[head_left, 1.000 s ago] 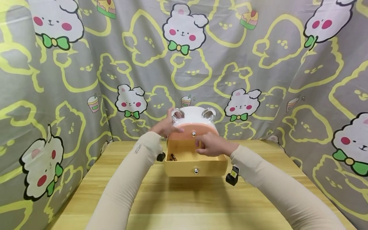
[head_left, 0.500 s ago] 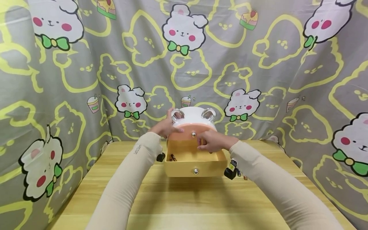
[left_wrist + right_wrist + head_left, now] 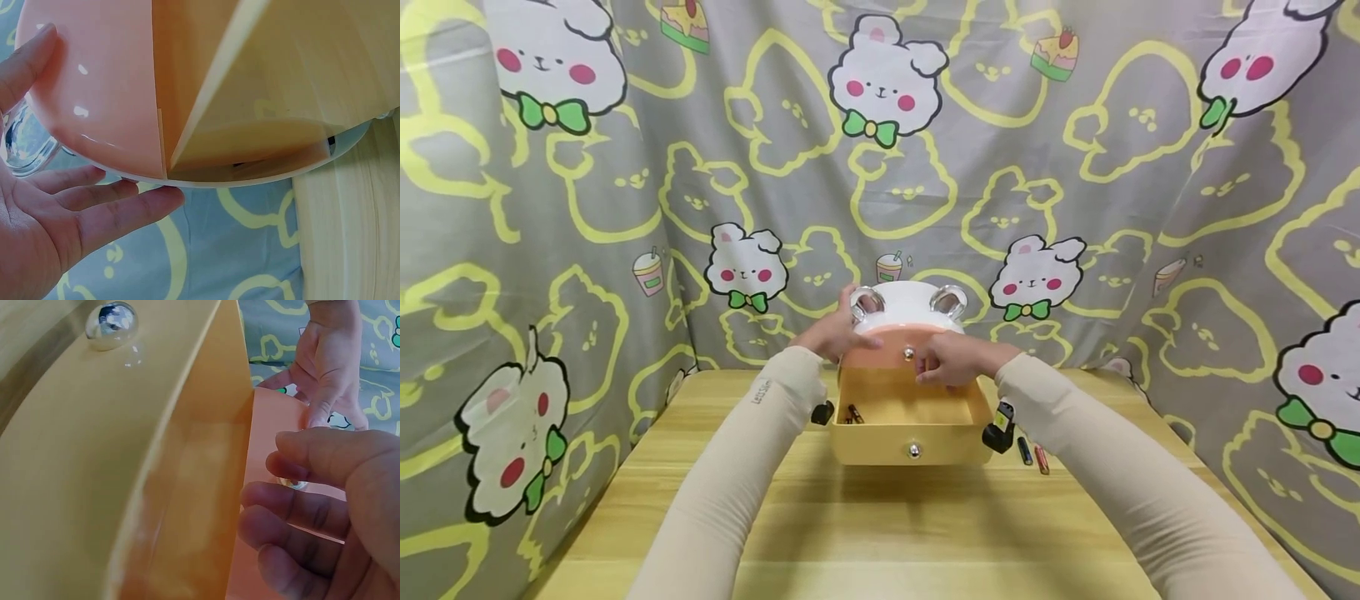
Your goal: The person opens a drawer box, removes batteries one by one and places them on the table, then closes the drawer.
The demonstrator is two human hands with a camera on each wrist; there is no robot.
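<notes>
A small round cabinet with a white top [image 3: 904, 302] and clear ear-shaped parts stands on the table. Its upper drawer front [image 3: 880, 340] is pink with a shiny knob [image 3: 909, 353]. Below, the yellow drawer [image 3: 880, 447] is pulled out, with small dark stick-like things [image 3: 853, 414] inside at left. My left hand [image 3: 835, 332] rests at the cabinet's left edge, thumb on the pink front and straight fingers [image 3: 131, 215] along the side. My right hand [image 3: 955, 360], fingers loosely curled and holding nothing, hovers beside the knob, above the yellow drawer.
Two small sticks lie on the wooden table [image 3: 880, 533] right of the drawer, one dark [image 3: 1025, 451] and one red [image 3: 1042, 459]. A patterned curtain [image 3: 895, 183] hangs behind and at both sides. Black wrist cameras [image 3: 998, 429] sit close to the drawer's sides.
My right hand has risen slightly out of the yellow drawer toward the pink front. The two sticks on the right have come into sight from behind my wrist. My left hand stays at the cabinet.
</notes>
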